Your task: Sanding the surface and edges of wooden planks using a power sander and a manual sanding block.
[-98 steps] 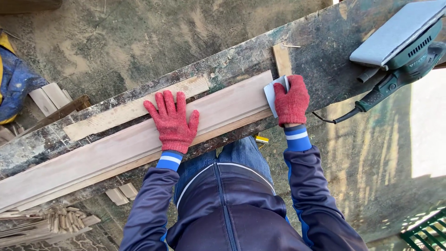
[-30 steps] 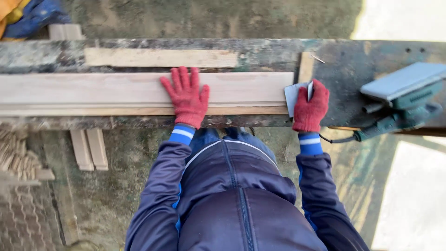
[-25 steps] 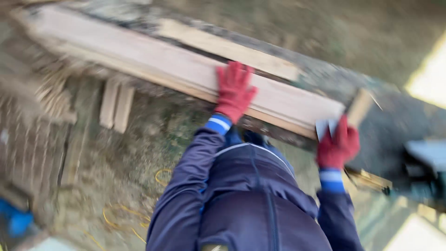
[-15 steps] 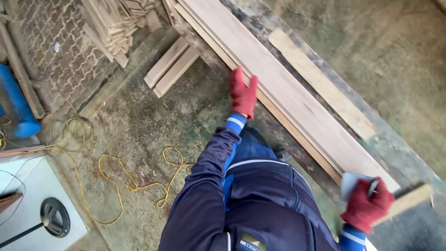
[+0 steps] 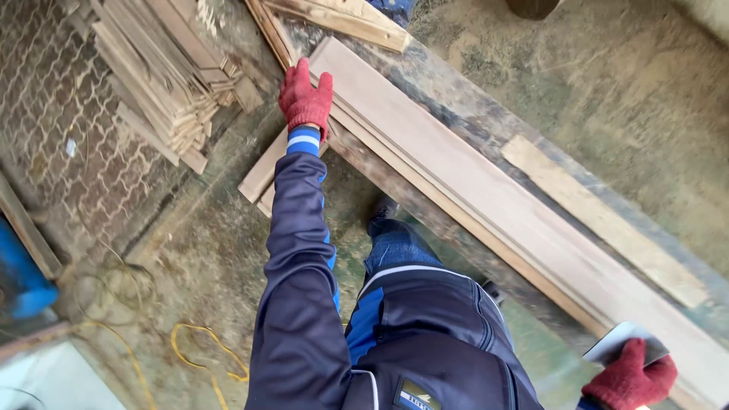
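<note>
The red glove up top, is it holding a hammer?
No, the left hand rests at the end of the long board, with no tool in it.

Red knit gloves (image 5: 305,95), blue-and-white striped cuff (image 5: 304,141), navy jacket (image 5: 304,304), pale wood board (image 5: 486,197), yellow cord (image 5: 201,353)

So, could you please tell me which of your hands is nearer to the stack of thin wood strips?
Left. The left hand rests at the far end of the long board, just beside the stack of strips. The right hand, holding a sandpaper sheet, is at the board's opposite end.

L arm stretched far out, left grip (image 5: 306,95) flat; right grip (image 5: 629,377) curled shut, low.
</note>
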